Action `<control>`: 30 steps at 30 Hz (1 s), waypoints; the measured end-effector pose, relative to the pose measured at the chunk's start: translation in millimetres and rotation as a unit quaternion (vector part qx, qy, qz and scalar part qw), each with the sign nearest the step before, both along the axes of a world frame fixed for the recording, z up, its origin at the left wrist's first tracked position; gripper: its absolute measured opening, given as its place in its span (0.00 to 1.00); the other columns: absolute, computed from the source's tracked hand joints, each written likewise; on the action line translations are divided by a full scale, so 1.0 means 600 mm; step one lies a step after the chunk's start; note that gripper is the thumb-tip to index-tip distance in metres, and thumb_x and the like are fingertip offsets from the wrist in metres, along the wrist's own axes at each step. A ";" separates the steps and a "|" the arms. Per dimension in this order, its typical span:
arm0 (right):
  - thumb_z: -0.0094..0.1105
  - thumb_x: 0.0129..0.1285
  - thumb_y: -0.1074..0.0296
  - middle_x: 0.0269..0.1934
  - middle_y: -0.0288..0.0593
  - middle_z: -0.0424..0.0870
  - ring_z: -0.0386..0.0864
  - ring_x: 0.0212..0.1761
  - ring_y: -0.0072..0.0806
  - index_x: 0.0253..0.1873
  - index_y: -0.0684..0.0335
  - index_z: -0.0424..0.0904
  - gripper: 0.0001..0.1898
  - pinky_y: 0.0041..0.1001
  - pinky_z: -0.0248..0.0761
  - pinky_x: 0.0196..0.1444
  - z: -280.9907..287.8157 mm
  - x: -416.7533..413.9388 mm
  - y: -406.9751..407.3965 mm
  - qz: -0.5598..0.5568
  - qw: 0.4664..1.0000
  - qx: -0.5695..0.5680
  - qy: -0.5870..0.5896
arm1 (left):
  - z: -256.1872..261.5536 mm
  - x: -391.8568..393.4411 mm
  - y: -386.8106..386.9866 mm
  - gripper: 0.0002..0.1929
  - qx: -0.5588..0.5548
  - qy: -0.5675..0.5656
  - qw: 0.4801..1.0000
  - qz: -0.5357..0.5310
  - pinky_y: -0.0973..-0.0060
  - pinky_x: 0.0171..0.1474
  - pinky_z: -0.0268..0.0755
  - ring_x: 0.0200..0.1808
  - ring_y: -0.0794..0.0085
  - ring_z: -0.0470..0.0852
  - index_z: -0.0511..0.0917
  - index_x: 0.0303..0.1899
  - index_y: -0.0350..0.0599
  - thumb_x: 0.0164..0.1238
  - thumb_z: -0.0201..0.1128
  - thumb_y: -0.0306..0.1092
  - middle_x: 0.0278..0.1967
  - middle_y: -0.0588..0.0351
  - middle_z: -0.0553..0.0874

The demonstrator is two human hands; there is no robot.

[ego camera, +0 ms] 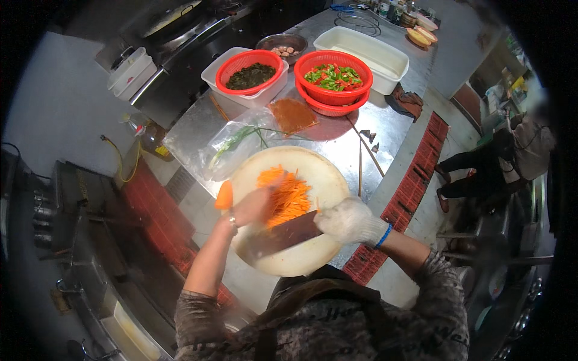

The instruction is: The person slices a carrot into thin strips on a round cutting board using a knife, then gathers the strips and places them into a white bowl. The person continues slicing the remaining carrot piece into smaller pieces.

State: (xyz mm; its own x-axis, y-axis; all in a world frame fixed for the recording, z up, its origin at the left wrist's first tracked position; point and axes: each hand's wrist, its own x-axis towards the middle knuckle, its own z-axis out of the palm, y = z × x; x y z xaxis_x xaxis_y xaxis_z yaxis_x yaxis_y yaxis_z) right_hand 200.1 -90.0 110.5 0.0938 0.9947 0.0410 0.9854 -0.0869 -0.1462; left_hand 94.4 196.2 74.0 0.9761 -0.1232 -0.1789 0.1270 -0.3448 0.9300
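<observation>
A round, pale cutting board [323, 176] lies in front of me, with a heap of shredded carrot [291, 198] in its middle. My right hand [345, 221], in a white knit glove, holds a broad cleaver [284, 234], its blade pointing left along the near side of the heap. My left hand [255, 205] is bare and blurred, at the left side of the shreds; its fingers are too blurred to tell whether they grip any. A thick piece of carrot [224, 196] sits at the board's left edge, just beyond my left wrist.
Behind the board, the steel table [198, 131] bears a plastic bag with green onions [235, 142], a packet of brown sauce [292, 116], a red basket of dark greens [250, 76], a red basket of chopped peppers [334, 77] and a white tub [368, 58]. Another person [492, 158] is at the right.
</observation>
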 end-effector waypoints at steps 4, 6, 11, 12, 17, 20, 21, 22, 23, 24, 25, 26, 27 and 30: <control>0.58 0.69 0.57 0.28 0.49 0.87 0.87 0.23 0.38 0.42 0.59 0.84 0.12 0.34 0.82 0.30 -0.027 -0.024 -0.041 -0.249 0.941 0.079 0.215 | -0.022 -0.072 0.027 0.36 0.103 -0.081 0.977 0.169 0.62 0.71 0.71 0.73 0.63 0.74 0.69 0.77 0.47 0.76 0.63 0.57 0.71 0.51 0.78; 0.64 0.69 0.63 0.32 0.45 0.87 0.86 0.24 0.29 0.54 0.65 0.82 0.14 0.29 0.82 0.30 -0.022 -0.033 -0.032 -0.377 0.820 0.082 0.424 | -0.082 -0.127 0.012 0.27 0.291 -0.138 0.938 0.125 0.55 0.62 0.76 0.57 0.51 0.82 0.80 0.63 0.45 0.67 0.74 0.45 0.56 0.49 0.84; 0.62 0.72 0.66 0.31 0.46 0.84 0.81 0.19 0.25 0.64 0.67 0.73 0.20 0.23 0.79 0.19 -0.022 -0.075 0.003 -0.416 0.593 0.269 0.635 | -0.160 -0.204 -0.043 0.17 0.341 -0.119 0.932 0.027 0.55 0.54 0.76 0.50 0.53 0.81 0.85 0.44 0.48 0.53 0.78 0.37 0.43 0.53 0.81; 0.62 0.72 0.67 0.31 0.47 0.84 0.80 0.18 0.25 0.63 0.66 0.73 0.19 0.24 0.79 0.18 -0.026 -0.078 0.006 -0.420 0.569 0.276 0.651 | -0.172 -0.202 -0.045 0.15 0.335 -0.149 0.930 0.033 0.56 0.54 0.76 0.50 0.53 0.81 0.84 0.42 0.48 0.53 0.78 0.37 0.42 0.53 0.81; 0.59 0.72 0.73 0.28 0.47 0.80 0.76 0.17 0.26 0.78 0.58 0.56 0.33 0.30 0.79 0.17 -0.033 -0.101 0.012 -0.407 0.446 0.317 0.731 | -0.178 -0.190 -0.033 0.12 0.267 -0.272 0.924 -0.017 0.57 0.53 0.76 0.49 0.53 0.81 0.83 0.40 0.46 0.55 0.75 0.32 0.42 0.54 0.81; 0.59 0.73 0.74 0.27 0.48 0.80 0.76 0.16 0.27 0.83 0.50 0.50 0.38 0.30 0.79 0.17 -0.056 -0.107 -0.002 -0.420 0.430 0.331 0.727 | -0.136 -0.184 -0.021 0.09 0.252 -0.351 0.897 -0.092 0.60 0.48 0.74 0.43 0.55 0.80 0.80 0.39 0.47 0.64 0.71 0.35 0.36 0.55 0.78; 0.59 0.73 0.74 0.28 0.48 0.80 0.77 0.17 0.27 0.83 0.50 0.49 0.39 0.30 0.79 0.17 -0.059 -0.110 0.000 -0.412 0.426 0.332 0.734 | -0.143 -0.190 -0.005 0.09 0.286 -0.334 0.892 -0.108 0.60 0.49 0.75 0.45 0.55 0.81 0.81 0.41 0.48 0.62 0.71 0.34 0.39 0.55 0.80; 0.59 0.73 0.74 0.28 0.49 0.81 0.77 0.17 0.28 0.82 0.51 0.50 0.38 0.30 0.79 0.17 -0.053 -0.116 0.002 -0.400 0.427 0.336 0.738 | -0.162 -0.195 0.012 0.09 0.318 -0.316 0.885 -0.123 0.60 0.50 0.75 0.46 0.55 0.81 0.81 0.42 0.48 0.61 0.70 0.33 0.41 0.55 0.81; 0.59 0.74 0.74 0.29 0.50 0.81 0.78 0.18 0.28 0.82 0.52 0.51 0.37 0.30 0.79 0.18 -0.044 -0.122 0.005 -0.388 0.427 0.339 0.743 | -0.181 -0.196 0.026 0.10 0.350 -0.297 0.877 -0.139 0.60 0.52 0.75 0.48 0.55 0.82 0.81 0.43 0.48 0.60 0.69 0.32 0.43 0.55 0.82; 0.60 0.74 0.74 0.29 0.50 0.82 0.78 0.18 0.29 0.81 0.53 0.52 0.37 0.31 0.79 0.18 -0.037 -0.127 0.005 -0.379 0.427 0.345 0.745 | -0.186 -0.189 0.024 0.09 0.366 -0.304 0.870 -0.130 0.62 0.51 0.75 0.47 0.57 0.82 0.81 0.43 0.50 0.61 0.67 0.32 0.43 0.56 0.82; 0.60 0.74 0.72 0.30 0.50 0.82 0.79 0.18 0.29 0.77 0.56 0.56 0.32 0.30 0.79 0.18 -0.032 -0.134 0.007 -0.367 0.430 0.361 0.742 | -0.190 -0.183 0.019 0.10 0.395 -0.297 0.864 -0.094 0.61 0.51 0.75 0.47 0.57 0.82 0.81 0.44 0.50 0.61 0.67 0.32 0.43 0.55 0.82; 0.61 0.74 0.71 0.31 0.51 0.83 0.79 0.18 0.28 0.72 0.60 0.61 0.27 0.30 0.79 0.19 -0.029 -0.144 0.012 -0.354 0.434 0.376 0.738 | -0.195 -0.176 0.010 0.11 0.422 -0.289 0.857 -0.058 0.60 0.51 0.75 0.47 0.57 0.82 0.80 0.44 0.49 0.60 0.67 0.31 0.42 0.55 0.82; 0.62 0.74 0.70 0.32 0.51 0.84 0.80 0.19 0.28 0.68 0.64 0.66 0.23 0.30 0.79 0.19 -0.027 -0.151 0.010 -0.344 0.437 0.395 0.731 | -0.199 -0.161 -0.008 0.11 0.445 -0.284 0.849 -0.025 0.60 0.51 0.75 0.47 0.57 0.82 0.80 0.44 0.48 0.60 0.67 0.31 0.42 0.55 0.82; 0.62 0.74 0.70 0.33 0.51 0.84 0.82 0.22 0.30 0.61 0.69 0.67 0.18 0.31 0.81 0.21 -0.022 -0.163 0.001 -0.398 0.483 0.349 0.697 | -0.151 -0.110 -0.084 0.19 0.397 -0.379 0.831 0.091 0.55 0.58 0.73 0.56 0.53 0.81 0.79 0.55 0.44 0.63 0.69 0.34 0.54 0.48 0.81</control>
